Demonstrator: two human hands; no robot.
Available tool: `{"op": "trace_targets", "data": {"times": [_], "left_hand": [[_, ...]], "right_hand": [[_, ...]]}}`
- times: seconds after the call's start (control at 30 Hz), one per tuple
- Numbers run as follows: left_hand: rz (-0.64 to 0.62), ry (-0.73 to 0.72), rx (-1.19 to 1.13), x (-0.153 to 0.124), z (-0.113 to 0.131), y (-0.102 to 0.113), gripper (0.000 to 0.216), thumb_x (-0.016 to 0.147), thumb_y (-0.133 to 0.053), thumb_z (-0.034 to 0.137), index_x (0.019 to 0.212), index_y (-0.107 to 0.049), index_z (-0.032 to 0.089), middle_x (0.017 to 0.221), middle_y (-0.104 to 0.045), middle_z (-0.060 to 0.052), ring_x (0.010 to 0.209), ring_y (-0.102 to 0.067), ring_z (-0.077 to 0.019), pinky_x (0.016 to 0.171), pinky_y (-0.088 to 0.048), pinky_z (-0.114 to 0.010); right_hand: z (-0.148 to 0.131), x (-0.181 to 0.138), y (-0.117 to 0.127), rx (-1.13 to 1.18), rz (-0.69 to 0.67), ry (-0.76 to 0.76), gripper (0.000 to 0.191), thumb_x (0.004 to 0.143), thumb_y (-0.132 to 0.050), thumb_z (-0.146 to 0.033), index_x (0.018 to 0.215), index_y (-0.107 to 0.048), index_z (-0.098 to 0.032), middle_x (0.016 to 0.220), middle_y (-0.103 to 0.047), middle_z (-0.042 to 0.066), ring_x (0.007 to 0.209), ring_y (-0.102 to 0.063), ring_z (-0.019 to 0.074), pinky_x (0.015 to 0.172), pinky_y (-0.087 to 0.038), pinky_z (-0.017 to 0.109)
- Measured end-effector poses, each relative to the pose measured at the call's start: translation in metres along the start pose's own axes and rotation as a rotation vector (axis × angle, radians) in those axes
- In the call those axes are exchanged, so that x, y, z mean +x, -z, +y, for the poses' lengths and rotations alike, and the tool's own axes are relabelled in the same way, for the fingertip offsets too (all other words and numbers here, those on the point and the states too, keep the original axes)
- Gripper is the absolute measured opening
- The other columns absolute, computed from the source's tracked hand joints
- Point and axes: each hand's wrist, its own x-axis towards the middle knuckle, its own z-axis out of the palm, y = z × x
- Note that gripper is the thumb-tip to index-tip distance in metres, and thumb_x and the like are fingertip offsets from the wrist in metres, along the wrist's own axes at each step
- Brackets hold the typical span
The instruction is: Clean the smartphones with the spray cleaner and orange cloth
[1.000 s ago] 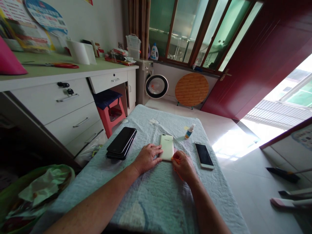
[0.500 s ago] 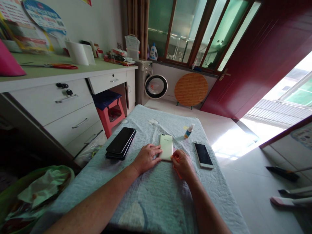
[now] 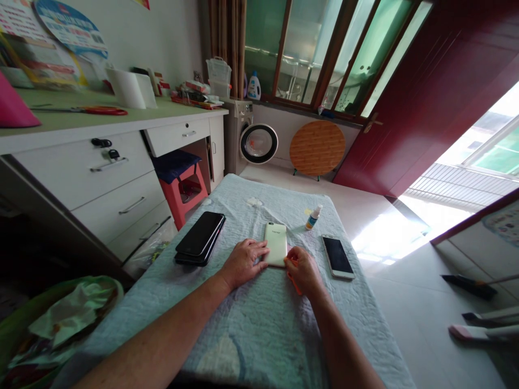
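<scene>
A pale green phone (image 3: 276,242) lies back up in the middle of a cloth-covered table (image 3: 251,324). My left hand (image 3: 242,262) rests flat beside it, fingertips pressing its left edge. My right hand (image 3: 304,273) is curled at the phone's lower right corner, pinching a thin orange tool (image 3: 292,280) against that corner. A stack of dark phones (image 3: 200,236) lies to the left. Another phone (image 3: 338,256) with a white rim lies screen up to the right. A small dropper bottle (image 3: 312,218) stands behind it.
A white scrap (image 3: 255,202) lies at the table's far end. A desk with drawers (image 3: 105,173) and a red stool (image 3: 181,178) stand at left, a green bag (image 3: 60,319) at lower left. A washing machine (image 3: 251,141) and round wooden board (image 3: 317,147) stand by the far wall.
Hardly anything has changed. My right hand has crept slightly leftward at the phone's lower corner; my left hand stays put.
</scene>
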Motion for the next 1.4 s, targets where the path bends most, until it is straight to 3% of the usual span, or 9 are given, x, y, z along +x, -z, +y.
{"op": "trace_targets", "data": {"times": [1.4], "left_hand": [[-0.002, -0.007, 0.010, -0.0011, 0.0008, -0.0008, 0.038, 0.082, -0.070, 0.029, 0.119, -0.066, 0.024, 0.134, -0.060, -0.006, 0.115, -0.054, -0.0263, 0.099, -0.042, -0.043]], "right_hand": [[-0.0033, -0.0023, 0.0018, -0.094, 0.047, 0.022, 0.008, 0.073, -0.050, -0.022, 0.073, -0.058, -0.020, 0.071, -0.062, 0.001, 0.066, -0.054, 0.0149, 0.060, -0.034, 0.024]]}}
